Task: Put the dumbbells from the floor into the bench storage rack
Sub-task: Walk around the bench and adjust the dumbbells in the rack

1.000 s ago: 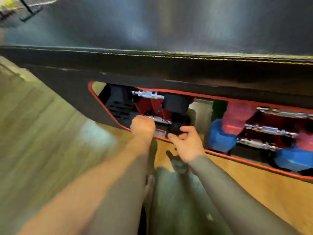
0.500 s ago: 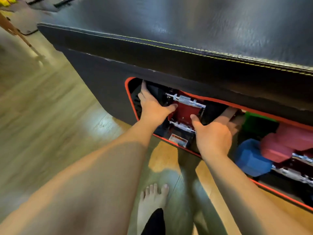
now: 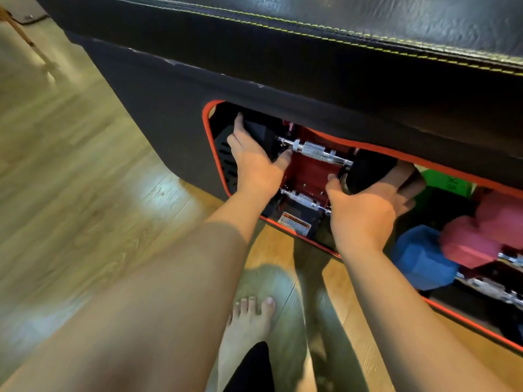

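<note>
A black dumbbell with a knurled chrome handle [image 3: 314, 150] lies across the top of the red rack [image 3: 308, 172] inside the bench's red-trimmed opening [image 3: 208, 128]. My left hand [image 3: 254, 165] grips its left black head, thumb next to the handle. Around the right black head [image 3: 368, 169] curl the fingers of my right hand [image 3: 365, 213]. A second chrome handle [image 3: 301, 198] sits lower in the same rack, just under my hands.
The black padded bench [image 3: 283, 66] overhangs the opening. To the right inside are a blue dumbbell [image 3: 421, 257], a pink one [image 3: 481, 236], a green one [image 3: 450, 185] and more chrome handles [image 3: 492, 290]. My bare foot [image 3: 249, 321] stands on the wooden floor [image 3: 85, 165].
Both hands went from the opening's lower edge up into it and took hold of the upper dumbbell's two heads. The view came closer. Little has shifted in the last half second.
</note>
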Demonstrator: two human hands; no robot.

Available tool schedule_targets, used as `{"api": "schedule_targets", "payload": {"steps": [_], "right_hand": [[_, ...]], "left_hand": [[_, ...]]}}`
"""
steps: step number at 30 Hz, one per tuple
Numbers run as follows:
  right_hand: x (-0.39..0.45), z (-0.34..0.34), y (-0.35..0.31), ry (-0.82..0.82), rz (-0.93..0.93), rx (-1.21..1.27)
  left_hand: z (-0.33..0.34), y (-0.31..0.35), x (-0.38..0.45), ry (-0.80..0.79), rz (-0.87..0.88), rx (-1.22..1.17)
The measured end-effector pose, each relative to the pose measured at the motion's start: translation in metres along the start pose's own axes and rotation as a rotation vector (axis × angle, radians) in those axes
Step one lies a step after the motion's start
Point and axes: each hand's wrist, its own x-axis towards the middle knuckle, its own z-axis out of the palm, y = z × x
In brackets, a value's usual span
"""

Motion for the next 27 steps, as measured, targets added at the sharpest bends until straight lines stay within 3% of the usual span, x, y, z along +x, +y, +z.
{"api": "schedule_targets", "payload": {"steps": [4, 10, 13, 16, 19, 22, 25, 27], "right_hand": [[-0.003, -0.004, -0.001, -0.049, 0.023, 0.032], [-0.004, 0.003, 0.005, 0.019, -0.03, 0.079], [-0.008, 0.011, 0.03, 0.111, -0.074, 0.377], [-0.016, 0.023, 0.062, 0.203, 0.068, 0.544], [-0.015, 0.05, 0.091, 0.051, 0.161, 0.269], [-0.006, 0.069, 0.093, -0.121, 0.139, -0.11], [0.009, 0.082, 0.08, -0.175, 0.062, -0.253], [0.02, 0.091, 0.073, -0.211, 0.116, -0.283]], "left_hand": [[-0.001, -0.001, -0.001, -0.007, 0.025, 0.022], [-0.008, -0.004, -0.001, -0.036, 0.068, -0.008], [-0.02, -0.016, -0.005, -0.111, 0.091, -0.097], [-0.027, -0.033, -0.016, -0.175, 0.029, -0.125], [-0.022, -0.056, -0.025, -0.268, -0.093, -0.074], [-0.007, -0.082, -0.024, -0.369, -0.101, 0.11], [0.007, -0.098, -0.017, -0.391, -0.049, 0.306], [0.016, -0.101, -0.013, -0.416, -0.011, 0.396]]}}
